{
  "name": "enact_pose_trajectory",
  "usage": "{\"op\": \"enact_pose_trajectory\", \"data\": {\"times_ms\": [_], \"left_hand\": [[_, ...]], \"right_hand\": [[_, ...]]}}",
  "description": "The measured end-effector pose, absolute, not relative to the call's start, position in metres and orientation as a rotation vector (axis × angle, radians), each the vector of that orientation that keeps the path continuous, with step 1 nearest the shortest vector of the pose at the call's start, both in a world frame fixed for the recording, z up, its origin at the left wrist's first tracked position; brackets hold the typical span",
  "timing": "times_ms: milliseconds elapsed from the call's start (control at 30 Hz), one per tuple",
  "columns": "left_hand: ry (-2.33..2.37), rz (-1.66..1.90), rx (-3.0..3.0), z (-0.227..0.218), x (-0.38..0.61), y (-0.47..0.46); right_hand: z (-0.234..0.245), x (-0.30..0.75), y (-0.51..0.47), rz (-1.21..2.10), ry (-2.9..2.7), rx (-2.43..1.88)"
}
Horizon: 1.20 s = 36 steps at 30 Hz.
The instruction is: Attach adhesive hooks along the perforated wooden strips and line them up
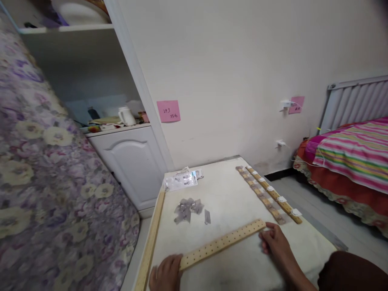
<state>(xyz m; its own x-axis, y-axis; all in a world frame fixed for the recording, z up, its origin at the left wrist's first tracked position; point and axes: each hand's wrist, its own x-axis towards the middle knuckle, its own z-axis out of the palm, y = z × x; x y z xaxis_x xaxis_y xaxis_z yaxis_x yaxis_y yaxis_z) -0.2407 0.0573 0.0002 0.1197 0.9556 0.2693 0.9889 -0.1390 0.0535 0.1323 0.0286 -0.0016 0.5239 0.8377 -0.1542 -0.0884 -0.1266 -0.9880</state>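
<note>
A long wooden strip with rows of small holes [222,243] lies across the near part of a white table [230,194]. My left hand [166,274] grips its left end with curled fingers. My right hand [274,238] pinches its right end. Beyond the strip lies a heap of small clear packets [187,209] and one single packet [207,216]. A clear plastic bag with more packets [182,180] lies at the far left of the table.
Two more wooden strips with white clips [273,195] lie at the table's right side. A plain wooden strip [150,238] runs along the left edge. A flowered cloth [45,173] hangs at left, a white cabinet [127,157] behind, a striped bed [354,157] at right.
</note>
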Motion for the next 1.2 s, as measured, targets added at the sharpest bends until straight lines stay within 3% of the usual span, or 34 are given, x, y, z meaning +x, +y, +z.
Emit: {"op": "enact_pose_trajectory", "data": {"times_ms": [1067,1200], "left_hand": [[-1.557,-0.77,-2.251,-0.03,-0.254,0.06],[-1.541,-0.766,-2.252,-0.031,-0.251,0.058]], "right_hand": [[-0.012,0.147,0.013,0.981,-0.781,-1.598],[-0.006,0.146,0.008,0.802,-0.841,-1.714]]}}
